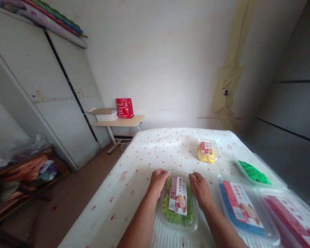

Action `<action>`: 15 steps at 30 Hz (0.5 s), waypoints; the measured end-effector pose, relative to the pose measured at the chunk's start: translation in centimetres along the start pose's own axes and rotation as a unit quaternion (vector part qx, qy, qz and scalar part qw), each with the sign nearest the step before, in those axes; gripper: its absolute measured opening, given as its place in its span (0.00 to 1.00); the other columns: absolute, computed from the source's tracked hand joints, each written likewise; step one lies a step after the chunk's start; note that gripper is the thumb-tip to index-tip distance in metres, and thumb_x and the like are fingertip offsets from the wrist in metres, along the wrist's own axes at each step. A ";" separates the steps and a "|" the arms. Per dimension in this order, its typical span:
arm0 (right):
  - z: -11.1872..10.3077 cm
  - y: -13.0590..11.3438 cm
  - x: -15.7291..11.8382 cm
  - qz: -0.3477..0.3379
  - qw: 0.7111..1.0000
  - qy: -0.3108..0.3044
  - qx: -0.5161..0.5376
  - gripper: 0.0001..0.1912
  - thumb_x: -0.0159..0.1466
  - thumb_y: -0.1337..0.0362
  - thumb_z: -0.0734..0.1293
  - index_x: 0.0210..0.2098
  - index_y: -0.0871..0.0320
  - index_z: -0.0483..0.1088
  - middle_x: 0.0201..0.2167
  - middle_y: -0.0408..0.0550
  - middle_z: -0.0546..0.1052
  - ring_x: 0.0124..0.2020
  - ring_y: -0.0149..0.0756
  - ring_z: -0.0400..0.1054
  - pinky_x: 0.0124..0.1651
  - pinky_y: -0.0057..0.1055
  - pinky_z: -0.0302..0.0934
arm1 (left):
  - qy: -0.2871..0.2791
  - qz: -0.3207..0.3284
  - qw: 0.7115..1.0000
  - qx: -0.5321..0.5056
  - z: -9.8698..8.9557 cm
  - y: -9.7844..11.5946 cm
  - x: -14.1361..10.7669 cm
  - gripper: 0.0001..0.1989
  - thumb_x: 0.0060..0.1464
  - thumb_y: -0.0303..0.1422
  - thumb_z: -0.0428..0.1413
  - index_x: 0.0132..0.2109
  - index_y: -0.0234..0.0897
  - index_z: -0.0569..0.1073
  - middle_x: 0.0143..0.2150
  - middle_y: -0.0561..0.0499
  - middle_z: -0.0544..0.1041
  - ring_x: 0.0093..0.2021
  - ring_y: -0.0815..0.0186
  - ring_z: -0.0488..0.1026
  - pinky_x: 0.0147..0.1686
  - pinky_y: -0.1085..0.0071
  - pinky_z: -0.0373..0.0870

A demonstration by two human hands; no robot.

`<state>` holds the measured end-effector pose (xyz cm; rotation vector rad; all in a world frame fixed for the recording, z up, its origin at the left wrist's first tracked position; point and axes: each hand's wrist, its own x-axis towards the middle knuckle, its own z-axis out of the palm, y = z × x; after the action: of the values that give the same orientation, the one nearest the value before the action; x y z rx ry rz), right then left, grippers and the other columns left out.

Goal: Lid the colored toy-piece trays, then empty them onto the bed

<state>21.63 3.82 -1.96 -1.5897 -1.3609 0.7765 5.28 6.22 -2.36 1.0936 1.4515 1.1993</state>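
A clear plastic container (179, 201) with bright green pieces inside and a red-and-white label lies in front of me on the bed. My left hand (158, 179) grips its far left corner, fingers bent around the edge. At the far right corner my right hand (199, 186) holds the rim, fingers curled. Close by on the right lies a container with blue contents (244, 208). Farther off stands a smaller container with yellow pieces (207, 151).
At the right edge are a container of darker green pieces (257, 172) and one with pinkish-red contents (290, 217). The bed has a striped, red-dotted cover (129, 179). A small table (130, 121) beyond carries a red bag (124, 108) and a box (105, 115). A wardrobe (41, 82) stands left.
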 end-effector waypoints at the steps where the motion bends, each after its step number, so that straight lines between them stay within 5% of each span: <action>1: 0.1 0.1 0.0 0.005 1.000 0.001 0.006 0.14 0.57 0.55 0.54 0.23 0.56 0.62 0.21 0.43 0.67 0.24 0.33 0.61 0.27 0.27 0.54 | 0.001 0.000 1.000 -0.004 0.0 -0.1 0.1 0.07 0.39 0.34 0.55 0.21 0.35 0.68 0.14 0.58 0.64 0.17 0.73 0.60 0.19 0.76 0.53; 10: 0.7 0.8 0.1 0.095 0.984 -0.028 0.147 0.13 0.54 0.54 0.57 0.23 0.57 0.62 0.17 0.39 0.65 0.20 0.31 0.60 0.23 0.26 0.53 | 0.009 0.016 1.000 -0.016 0.2 -1.2 0.6 0.09 0.39 0.36 0.55 0.20 0.35 0.67 0.15 0.58 0.64 0.18 0.73 0.60 0.20 0.76 0.53; 15: 0.2 0.0 -0.4 0.094 0.988 -0.030 0.121 0.15 0.55 0.53 0.57 0.25 0.59 0.65 0.18 0.43 0.68 0.22 0.33 0.62 0.24 0.26 0.55 | 0.013 0.023 1.000 -0.003 0.1 -0.6 0.3 0.08 0.39 0.34 0.56 0.19 0.35 0.68 0.14 0.58 0.63 0.18 0.72 0.59 0.21 0.76 0.52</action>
<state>21.37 3.52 -2.06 -1.5258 -1.1203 1.0687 5.24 6.48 -3.00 1.1170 1.4493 1.2539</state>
